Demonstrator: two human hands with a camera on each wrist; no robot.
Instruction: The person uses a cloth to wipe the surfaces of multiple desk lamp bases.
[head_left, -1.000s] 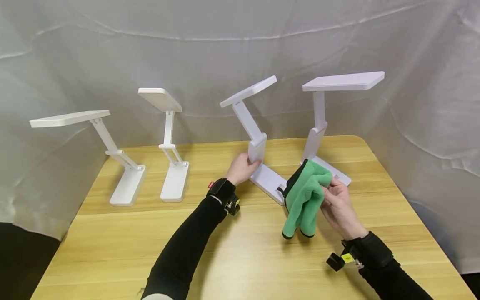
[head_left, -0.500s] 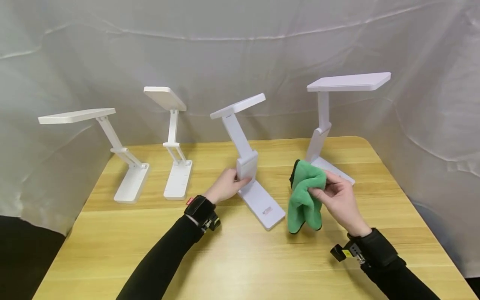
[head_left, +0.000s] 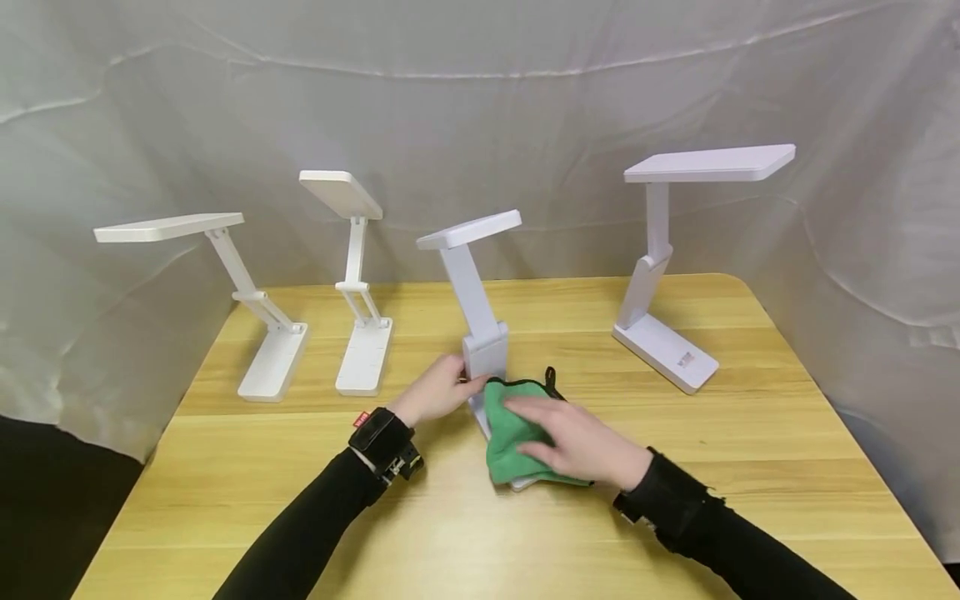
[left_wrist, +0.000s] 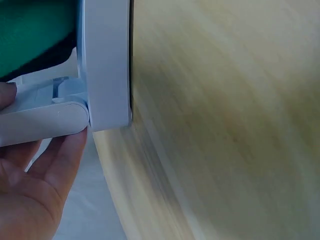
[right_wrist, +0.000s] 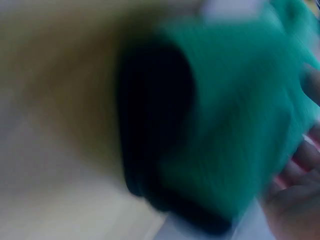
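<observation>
While the L hand (head_left: 437, 392) pinches the lower arm of the held lamp (head_left: 487, 354), thumb on one side & fingers on the other, the R hand (head_left: 581, 437) lies on the green cloth (head_left: 506, 437) over that lamp's base, its fingers stretched out & a bit apart. Held lamp stands approx. mid-tbl, base angled toward near R, well in from the far edge of the wood tabletop (head_left: 420, 533). Biggest stretch of wood is on the near side; also a wide gap to the R, before the R-end lamp (head_left: 657, 225). L side's tighter: inner L lamp (head_left: 356, 258) is near the L hand, outer L lamp (head_left: 232, 258) beside it, closer to the L edge. Grey sheet (head_left: 480, 125) hangs behind & down both sides.

Held lamp's white w/ faint lilac tint; flat rect. head tilts, R end higher; upper arm leans L. Base mostly hidden under the cloth, only its L edge & near corner showing. Cloth's fuzzy, w/ blk trim & small blk loop at the far R corner. R-wrist view's blurred; can't tell finger detail there.
</observation>
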